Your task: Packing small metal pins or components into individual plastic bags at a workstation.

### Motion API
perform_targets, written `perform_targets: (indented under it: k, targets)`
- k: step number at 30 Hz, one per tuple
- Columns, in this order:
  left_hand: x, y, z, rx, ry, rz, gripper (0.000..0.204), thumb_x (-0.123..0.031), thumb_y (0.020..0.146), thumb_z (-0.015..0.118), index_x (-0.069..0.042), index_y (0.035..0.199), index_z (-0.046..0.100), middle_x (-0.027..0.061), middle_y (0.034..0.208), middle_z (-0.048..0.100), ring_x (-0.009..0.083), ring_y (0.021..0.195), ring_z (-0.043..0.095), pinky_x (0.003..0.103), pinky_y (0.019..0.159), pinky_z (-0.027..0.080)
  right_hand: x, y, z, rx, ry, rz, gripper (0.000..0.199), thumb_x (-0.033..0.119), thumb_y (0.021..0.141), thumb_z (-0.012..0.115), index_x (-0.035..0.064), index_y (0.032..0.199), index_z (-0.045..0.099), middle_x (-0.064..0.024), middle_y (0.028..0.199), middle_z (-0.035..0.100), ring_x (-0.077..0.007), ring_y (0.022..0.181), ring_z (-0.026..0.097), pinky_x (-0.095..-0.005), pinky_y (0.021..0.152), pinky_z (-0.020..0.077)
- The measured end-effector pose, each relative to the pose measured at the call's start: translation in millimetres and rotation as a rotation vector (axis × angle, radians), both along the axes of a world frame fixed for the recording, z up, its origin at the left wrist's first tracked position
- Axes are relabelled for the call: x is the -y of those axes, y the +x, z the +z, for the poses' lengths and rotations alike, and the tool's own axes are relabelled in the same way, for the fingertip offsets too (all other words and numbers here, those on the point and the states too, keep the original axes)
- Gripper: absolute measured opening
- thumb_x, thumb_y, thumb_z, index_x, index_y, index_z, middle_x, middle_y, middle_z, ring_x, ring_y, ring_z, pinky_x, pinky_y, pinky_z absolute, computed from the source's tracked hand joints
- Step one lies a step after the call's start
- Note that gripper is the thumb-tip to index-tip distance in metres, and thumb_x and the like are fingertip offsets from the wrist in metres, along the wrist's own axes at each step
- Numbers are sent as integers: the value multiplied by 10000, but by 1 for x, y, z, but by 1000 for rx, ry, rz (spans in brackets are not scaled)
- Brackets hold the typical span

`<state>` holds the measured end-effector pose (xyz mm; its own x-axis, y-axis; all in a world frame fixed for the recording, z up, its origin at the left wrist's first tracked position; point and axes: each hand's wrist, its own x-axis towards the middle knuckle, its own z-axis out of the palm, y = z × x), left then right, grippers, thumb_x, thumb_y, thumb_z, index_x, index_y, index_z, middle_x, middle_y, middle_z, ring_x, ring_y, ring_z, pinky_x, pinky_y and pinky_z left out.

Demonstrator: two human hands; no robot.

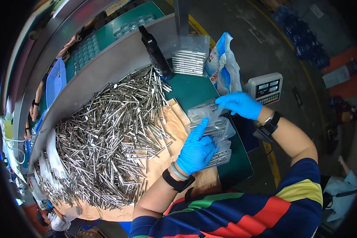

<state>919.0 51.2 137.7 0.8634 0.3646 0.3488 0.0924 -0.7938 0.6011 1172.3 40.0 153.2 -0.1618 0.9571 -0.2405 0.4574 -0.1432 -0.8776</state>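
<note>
1. Clear plastic bag (pixel 210 119) of metal rods, flat on the green table (pixel 194 92), just right of the brown paper (pixel 174 119); more filled bags (pixel 222 154) stacked beneath it.
2. Left hand (pixel 196 150), blue-gloved, pressed palm-down on the bag, fingers together and extended, index pointing up along it; likely steadying the rods inside.
3. Right hand (pixel 238 104), also gloved, at the bag's far edge, fingertips pinched narrow on the plastic rim, seemingly holding the mouth.
4. Left of the bag, spread over the brown paper: large loose heap of metal rods (pixel 107 135), within easy reach.
5. Beyond the bag: another clear packet of aligned rods (pixel 189 59), propped upright beside a black tool (pixel 156 51).
6. Right of the bag, off the table edge: weighing scale (pixel 265 88), with a blue-and-white sack (pixel 224 65) behind it.
</note>
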Motion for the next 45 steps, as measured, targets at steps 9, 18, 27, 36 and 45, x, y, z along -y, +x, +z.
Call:
perform_targets:
  k: [9, 18, 27, 36, 45]
  targets:
    - [2, -1, -3, 29, -40, -20, 96, -132, 722, 679, -58, 755, 628, 85, 819, 555, 305, 1120, 510, 470, 962, 356, -67, -34, -22, -490, 17, -551, 206, 197, 923, 520, 22, 1015, 577, -66, 918, 613, -159, 801, 622, -282, 658, 544]
    - [-1, -2, -1, 15, -48, -6, 118, -167, 759, 651, -75, 832, 644, 65, 860, 563, 270, 1133, 503, 458, 981, 347, -136, -22, -16, -779, 126, -860, 158, 153, 919, 505, 9, 948, 561, -83, 833, 617, -183, 741, 624, -275, 655, 537]
    - [0, -1, -2, 35, -63, 0, 114, -169, 760, 651, -77, 827, 645, 66, 853, 560, 271, 1133, 504, 453, 981, 349, -151, -13, -47, -746, 61, -919, 252, 163, 893, 563, 13, 1093, 532, -111, 985, 591, -227, 877, 613, -339, 713, 560]
    - [0, 0, 0, 9, -58, -25, 107, -166, 762, 648, -77, 821, 648, 72, 864, 552, 274, 1138, 496, 456, 976, 355, -130, -5, -31, -434, -31, -664, 307, 157, 866, 601, 13, 1127, 530, -114, 1010, 593, -215, 911, 602, -305, 696, 552]
    - [-1, 0, -2, 36, -62, -22, 106, -167, 758, 651, -75, 810, 648, 74, 864, 545, 278, 1115, 501, 462, 968, 361, -146, -8, -26, -328, -57, -725, 483, 160, 838, 634, 25, 1262, 444, -151, 1148, 549, -255, 1048, 556, -327, 798, 532]
